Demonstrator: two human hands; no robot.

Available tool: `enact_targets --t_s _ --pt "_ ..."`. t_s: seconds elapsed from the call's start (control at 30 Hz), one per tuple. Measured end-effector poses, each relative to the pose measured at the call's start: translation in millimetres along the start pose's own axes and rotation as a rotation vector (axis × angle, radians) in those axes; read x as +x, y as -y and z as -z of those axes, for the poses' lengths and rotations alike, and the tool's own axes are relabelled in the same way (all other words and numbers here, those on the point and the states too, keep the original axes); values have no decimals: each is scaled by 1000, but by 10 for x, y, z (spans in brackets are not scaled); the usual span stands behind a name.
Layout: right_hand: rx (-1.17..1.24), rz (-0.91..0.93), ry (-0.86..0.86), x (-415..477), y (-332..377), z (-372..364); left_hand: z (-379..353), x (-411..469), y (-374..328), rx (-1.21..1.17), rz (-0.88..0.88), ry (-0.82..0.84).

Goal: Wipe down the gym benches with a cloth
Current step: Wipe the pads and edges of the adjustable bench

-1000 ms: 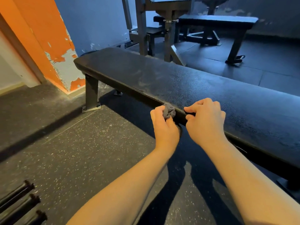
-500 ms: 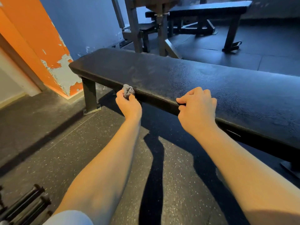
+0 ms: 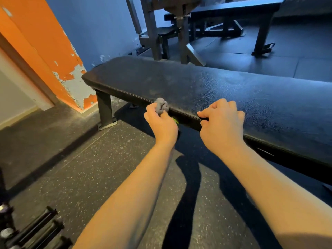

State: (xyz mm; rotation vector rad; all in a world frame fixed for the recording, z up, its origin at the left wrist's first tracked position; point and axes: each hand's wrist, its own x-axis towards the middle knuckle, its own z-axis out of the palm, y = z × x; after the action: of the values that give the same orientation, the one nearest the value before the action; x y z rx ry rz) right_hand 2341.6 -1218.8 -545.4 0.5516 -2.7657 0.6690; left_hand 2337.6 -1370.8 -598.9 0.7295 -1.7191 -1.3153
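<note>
Grey cloth [image 3: 161, 107] at the near edge of the tabletop [image 3: 251, 97].
The left hand [image 3: 162, 125] pinches the crumpled cloth in its curled fingers [image 3: 150, 109], and the cloth sticks out above them, touching the edge. The right hand [image 3: 221, 126] curls its fingers [image 3: 204, 113] over the same edge.

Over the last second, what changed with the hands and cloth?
The left hand, holding the cloth, slid left along the bench edge, then came partway back toward the right hand. The right hand stayed gripping the edge; cloth stayed held.
</note>
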Motion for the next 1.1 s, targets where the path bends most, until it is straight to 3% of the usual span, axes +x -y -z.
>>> enact_targets --t_s 0.07,0.17,0.37,0.6,0.67,0.8,0.87,1.0,1.1 --pt "-14 13 -2 -7 5 17 88 387 10 16 118 -72" --pt "-24 15 5 -20 11 35 117 462 11 49 108 -103" --pt "6 18 -24 -2 4 -16 -124 -757 139 93 -216 143" --pt "32 24 -13 18 -37 -7 -99 -756 128 77 -239 242" --pt "34 23 -3 22 -46 -8 -49 -586 130 75 -209 198" --pt "32 21 0 2 -55 -4 84 157 81 20 37 -62" --pt "16 23 2 2 -46 2 79 335 46 54 65 -84" --pt "38 16 1 5 -23 7 8 -118 46 113 -7 17" --pt "56 17 23 16 -42 23 113 -514 68 218 -128 298"
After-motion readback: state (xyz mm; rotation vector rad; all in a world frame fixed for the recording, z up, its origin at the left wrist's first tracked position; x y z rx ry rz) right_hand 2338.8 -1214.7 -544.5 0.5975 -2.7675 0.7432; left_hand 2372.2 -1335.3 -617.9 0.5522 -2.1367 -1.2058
